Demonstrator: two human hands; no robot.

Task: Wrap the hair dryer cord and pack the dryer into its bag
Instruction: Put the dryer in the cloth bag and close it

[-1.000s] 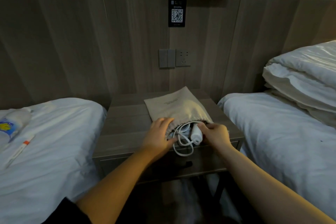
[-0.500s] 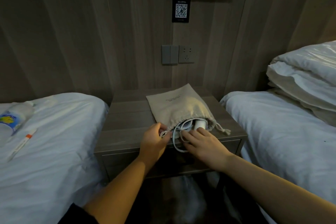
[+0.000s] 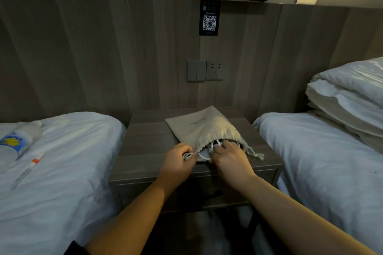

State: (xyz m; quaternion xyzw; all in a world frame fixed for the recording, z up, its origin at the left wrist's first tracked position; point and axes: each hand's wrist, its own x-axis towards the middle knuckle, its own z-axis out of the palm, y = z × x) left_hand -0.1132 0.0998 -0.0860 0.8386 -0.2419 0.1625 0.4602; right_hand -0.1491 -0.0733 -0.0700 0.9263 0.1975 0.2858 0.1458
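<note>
Beige bag diagonal, mouth toward near-right

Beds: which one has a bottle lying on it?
The left bed: a plastic bottle lies there; the right bed holds stacked white bedding instead.

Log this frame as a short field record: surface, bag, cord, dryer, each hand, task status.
surface: wooden nightstand
bag: beige bag lying on the nightstand, bulging, mouth toward the person
cord: white cord, loops spilling out of the bag mouth
dryer: not visible; presumably inside the bag
left hand: left hand grips cord loops beside the mouth
right hand: right hand, fingertips at the mouth among the loops; grip unclear
status: cord not fully in, bag not yet drawn shut
</note>
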